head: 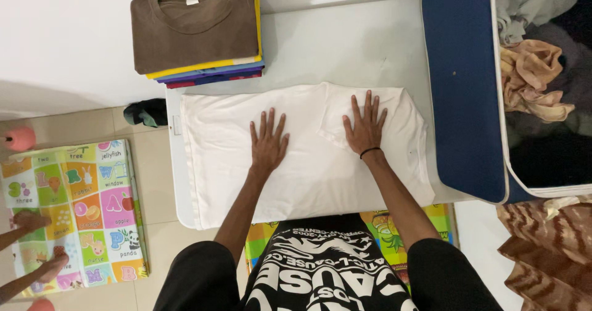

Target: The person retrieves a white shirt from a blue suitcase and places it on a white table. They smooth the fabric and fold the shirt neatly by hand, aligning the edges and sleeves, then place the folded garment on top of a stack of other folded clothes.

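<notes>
Tabletop (370,45), white, fills the middle of the view and carries two things: one white shirt (308,175) spread flat near the front edge, and one stack (197,33) of folded shirts at the far left corner, a brown one on top with yellow, blue, purple and red edges showing beneath. One blue hamper (462,89) stands against the tabletop's right side, its rim touching the shirt's right end; inside lie loose clothes, a tan piece and a grey piece among dark ones. One alphabet mat (74,212) lies on the floor to the left, and a second shows under the tabletop by the person's lap. One dark cloth (147,112) sits on the floor just beside the tabletop's left edge. Two bare feet of another person rest on the left mat. Both hands lie flat on the shirt, fingers spread wide, holding nothing: the left hand (268,144) near its middle, the right hand (365,129) on a folded-over part, a black band at its wrist.
</notes>
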